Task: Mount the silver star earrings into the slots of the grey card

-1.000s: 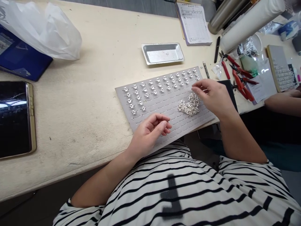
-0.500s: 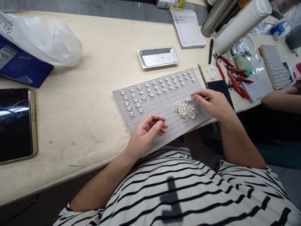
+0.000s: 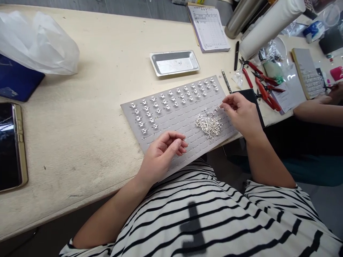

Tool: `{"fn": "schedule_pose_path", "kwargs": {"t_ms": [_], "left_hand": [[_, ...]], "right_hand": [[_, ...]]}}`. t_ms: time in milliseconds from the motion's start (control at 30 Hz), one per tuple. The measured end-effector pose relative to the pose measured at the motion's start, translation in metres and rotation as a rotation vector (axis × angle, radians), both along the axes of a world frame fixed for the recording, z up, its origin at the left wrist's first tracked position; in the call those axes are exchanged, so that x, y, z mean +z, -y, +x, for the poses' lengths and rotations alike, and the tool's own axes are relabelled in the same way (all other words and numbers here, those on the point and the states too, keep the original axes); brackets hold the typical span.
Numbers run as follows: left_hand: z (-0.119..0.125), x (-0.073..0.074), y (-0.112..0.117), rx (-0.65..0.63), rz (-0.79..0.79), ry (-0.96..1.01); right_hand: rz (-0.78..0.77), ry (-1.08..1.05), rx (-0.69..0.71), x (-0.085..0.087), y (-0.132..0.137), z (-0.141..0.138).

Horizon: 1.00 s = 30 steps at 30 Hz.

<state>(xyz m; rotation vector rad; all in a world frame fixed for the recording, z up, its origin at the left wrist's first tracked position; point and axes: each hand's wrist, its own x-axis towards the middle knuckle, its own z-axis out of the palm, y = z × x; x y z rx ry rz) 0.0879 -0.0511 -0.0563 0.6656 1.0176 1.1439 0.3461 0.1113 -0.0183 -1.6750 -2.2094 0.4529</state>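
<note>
Near the tray [image 3: 162,67] and red pliers [image 3: 264,92], right hand [image 3: 241,114] pinches silver piece [image 3: 217,108]; left hand [image 3: 162,151]: grip unclear

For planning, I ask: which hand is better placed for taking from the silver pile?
Probably the right hand: its fingertips are beside the silver pile; the left hand is farther away.

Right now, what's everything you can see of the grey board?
The board is a flat grey sheet, maybe foam, with rows of slits. It lies askew on the table, its near side reaching the table's edge. Shiny pieces stand in rows along its far and left parts. A loose silvery pile rests on its right half. The left hand is over its near side and the right hand over its right end; whether they touch it is unclear.
</note>
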Motion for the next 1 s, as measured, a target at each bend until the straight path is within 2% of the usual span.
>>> {"fn": "schedule_pose_path", "kwargs": {"t_ms": [267,433,600,767,1000], "left_hand": [[0.000,0.000,0.001,0.000,0.000,-0.017],[0.000,-0.001,0.000,-0.009,0.002,-0.005],[-0.001,-0.001,0.001,-0.007,0.003,-0.009],[0.000,0.002,0.000,-0.012,-0.007,-0.025],[0.000,0.003,-0.001,-0.013,-0.016,-0.046]], "right_hand": [[0.001,0.183,0.175,0.003,-0.002,-0.007],[-0.053,0.142,0.091,0.004,-0.010,-0.007],[-0.196,0.015,0.037,0.003,-0.019,-0.008],[-0.089,0.060,0.048,-0.001,-0.026,-0.007],[-0.014,0.129,0.032,-0.002,-0.021,-0.005]]}}
